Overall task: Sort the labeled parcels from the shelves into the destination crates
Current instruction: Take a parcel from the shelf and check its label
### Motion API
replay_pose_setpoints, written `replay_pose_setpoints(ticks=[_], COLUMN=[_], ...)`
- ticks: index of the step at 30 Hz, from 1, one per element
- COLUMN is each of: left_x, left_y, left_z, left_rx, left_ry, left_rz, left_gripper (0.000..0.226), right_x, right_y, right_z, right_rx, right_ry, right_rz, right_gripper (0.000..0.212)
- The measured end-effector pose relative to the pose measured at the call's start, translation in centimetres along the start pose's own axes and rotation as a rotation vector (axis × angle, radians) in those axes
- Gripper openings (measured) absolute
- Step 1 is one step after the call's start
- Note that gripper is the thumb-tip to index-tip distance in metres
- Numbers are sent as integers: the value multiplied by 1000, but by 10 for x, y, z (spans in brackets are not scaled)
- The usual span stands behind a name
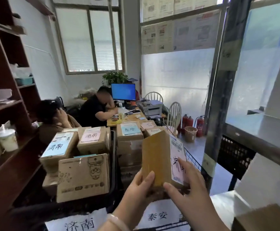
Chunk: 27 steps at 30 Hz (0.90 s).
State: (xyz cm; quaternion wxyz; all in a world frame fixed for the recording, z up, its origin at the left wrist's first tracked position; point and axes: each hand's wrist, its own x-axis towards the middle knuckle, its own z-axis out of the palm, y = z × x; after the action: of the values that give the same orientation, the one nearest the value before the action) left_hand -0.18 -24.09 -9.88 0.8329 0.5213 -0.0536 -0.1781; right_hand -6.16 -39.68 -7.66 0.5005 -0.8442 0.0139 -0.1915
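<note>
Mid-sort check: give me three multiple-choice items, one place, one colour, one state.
1. The red fire extinguishers stand: A on the desk; B on the floor beside the tan woven bin; C on the wooden shelf.
2. The handwritten label on the held brown cardboard parcel is: A pink; B green; C black.
3. The parcel is: A lying in a crate; B on a shelf; C gripped by the left hand and right hand.
Answers: 1 B: they stand by the bin. 2 A: pink paper shows. 3 C: both hands grip its lower end.
</note>
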Motion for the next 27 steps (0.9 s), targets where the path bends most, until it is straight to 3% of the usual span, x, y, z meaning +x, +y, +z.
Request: replay_pose_setpoints(ticks=[3, 10, 13, 19, 27], left_x=[-2, -14, -17, -12, -6], left_y=[29, 88, 112, 141, 171], left_z=[-24, -75, -93, -123, -169], left_rx=[206, 709, 700, 562, 506], left_ry=[92, 183, 183, 119, 155], left_rz=[170, 431, 434, 382, 462], left_gripper=[77, 64, 67, 105, 99], right_x=[14, 41, 46, 56, 64], right_y=[-14, -52, -72, -109, -140], right_z=[16, 57, 82, 129, 188], right_rx=[-84, -247, -294, -338, -329], right_ry=[26, 35, 59, 12, 17], right_rz=[-84, -218, -260, -301, -299], right_gripper=[78, 80, 82, 85, 84])
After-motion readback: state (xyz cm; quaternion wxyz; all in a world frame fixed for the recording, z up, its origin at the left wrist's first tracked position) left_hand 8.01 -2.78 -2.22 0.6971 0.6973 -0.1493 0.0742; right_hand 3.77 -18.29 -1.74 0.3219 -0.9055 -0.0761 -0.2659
